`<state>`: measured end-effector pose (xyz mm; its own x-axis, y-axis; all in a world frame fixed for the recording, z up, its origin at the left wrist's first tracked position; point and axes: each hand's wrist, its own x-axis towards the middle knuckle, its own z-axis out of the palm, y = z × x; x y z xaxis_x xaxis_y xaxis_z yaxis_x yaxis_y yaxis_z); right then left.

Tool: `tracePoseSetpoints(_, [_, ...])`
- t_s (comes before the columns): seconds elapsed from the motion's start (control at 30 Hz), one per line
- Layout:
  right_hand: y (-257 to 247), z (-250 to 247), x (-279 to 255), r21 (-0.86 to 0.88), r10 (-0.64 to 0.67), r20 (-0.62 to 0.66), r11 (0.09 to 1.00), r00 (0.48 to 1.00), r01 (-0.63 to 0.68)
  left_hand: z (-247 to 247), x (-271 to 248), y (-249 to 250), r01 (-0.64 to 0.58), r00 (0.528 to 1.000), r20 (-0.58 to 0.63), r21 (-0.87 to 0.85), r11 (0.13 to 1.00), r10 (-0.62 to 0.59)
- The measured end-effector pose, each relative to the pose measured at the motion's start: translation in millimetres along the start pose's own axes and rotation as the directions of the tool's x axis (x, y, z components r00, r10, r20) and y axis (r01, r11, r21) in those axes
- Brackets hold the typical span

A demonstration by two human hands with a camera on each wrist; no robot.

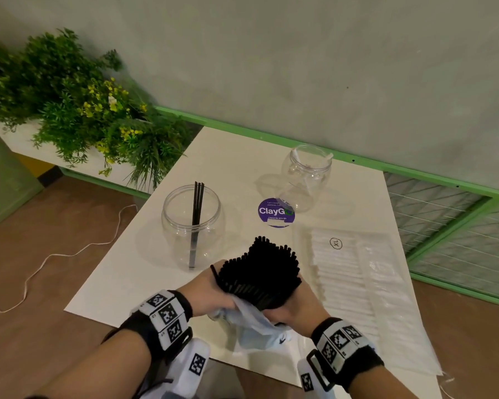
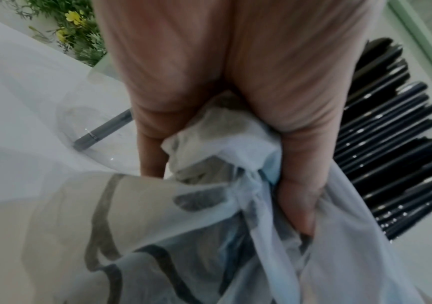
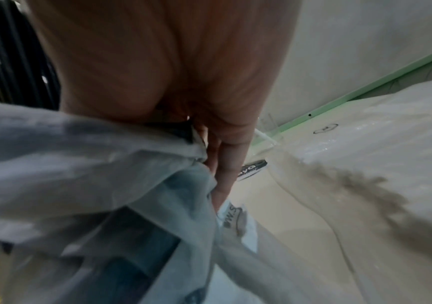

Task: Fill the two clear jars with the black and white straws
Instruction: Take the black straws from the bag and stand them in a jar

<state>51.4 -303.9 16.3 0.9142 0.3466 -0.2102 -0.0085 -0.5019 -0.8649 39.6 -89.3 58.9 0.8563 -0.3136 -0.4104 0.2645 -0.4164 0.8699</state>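
A thick bundle of black straws point(image 1: 260, 269) stands tilted over the table's near edge, its lower end in a crumpled clear plastic bag point(image 1: 251, 321). My left hand point(image 1: 211, 287) grips the bag's folds on the bundle's left; in the left wrist view its fingers point(image 2: 300, 164) curl round the plastic beside the straws point(image 2: 391, 154). My right hand point(image 1: 296, 308) clasps the bundle's lower right through the bag. The left clear jar point(image 1: 192, 226) holds three black straws. The right clear jar point(image 1: 306, 177) stands farther back, with something pale inside.
A flat clear pack of white straws point(image 1: 355, 280) lies on the white table point(image 1: 133, 272) at the right. A purple round sticker point(image 1: 275, 213) sits between the jars. Green plants point(image 1: 78, 105) stand off the table's far left; a white cord point(image 1: 49, 257) trails on the floor.
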Motion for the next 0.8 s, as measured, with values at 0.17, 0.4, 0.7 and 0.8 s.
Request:
tracePoseSetpoints(0.17, [-23.3, 22.2, 1.5, -0.056, -0.069, -0.144, 0.997, 0.987, 0.061, -30.8, -8.3, -4.2, 0.031, 0.994, -0.101, 0.024, 0.999, -0.028])
tracePoseSetpoints(0.4, [-64.4, 82.4, 24.0, -0.259, -0.112, -0.035, 0.961, 0.993, 0.099, -79.4, -49.9, -49.3, 0.033, 0.973, -0.22, -0.177, 0.984, -0.072])
tracePoseSetpoints(0.7, [-118.9, 157.9, 62.4, -0.15, -0.155, 0.014, 0.976, 0.988, 0.155, -156.5, -90.0, -94.6, 0.069, 0.959, -0.259, -0.174, 0.982, -0.113])
tracePoseSetpoints(0.8, [-129.4, 169.4, 73.6, -0.161, -0.169, 0.004, 0.973, 0.986, 0.167, -172.0, -94.0, -100.0, 0.075, 0.956, -0.275, -0.12, 0.99, -0.106])
